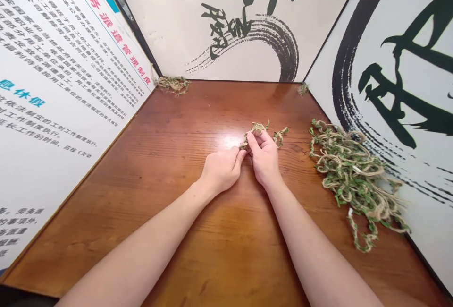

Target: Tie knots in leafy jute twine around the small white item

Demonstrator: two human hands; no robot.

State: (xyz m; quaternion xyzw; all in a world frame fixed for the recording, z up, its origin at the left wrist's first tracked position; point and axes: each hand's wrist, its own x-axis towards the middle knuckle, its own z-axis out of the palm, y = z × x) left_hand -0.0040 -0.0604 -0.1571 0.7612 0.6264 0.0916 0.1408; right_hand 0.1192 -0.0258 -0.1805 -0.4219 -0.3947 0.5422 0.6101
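My left hand (221, 170) and my right hand (264, 158) meet above the middle of a polished wooden table (170, 231). Between their fingertips they pinch a short length of jute twine with small green artificial leaves (256, 130). One end of it sticks out past my right hand (280, 136). A large tangled heap of the same leafy twine (354, 174) lies to the right, beyond the reach of my fingers. A small bundle of it (173, 84) sits in the far left corner, and a tiny sprig (303, 89) sits at the far right corner.
Printed panels stand around the table's edges. A board with Chinese text (60, 61) rises along the left, and black brush-calligraphy panels stand at the back (247, 28) and right (399, 85). A bright glare lies on the tabletop near my hands.
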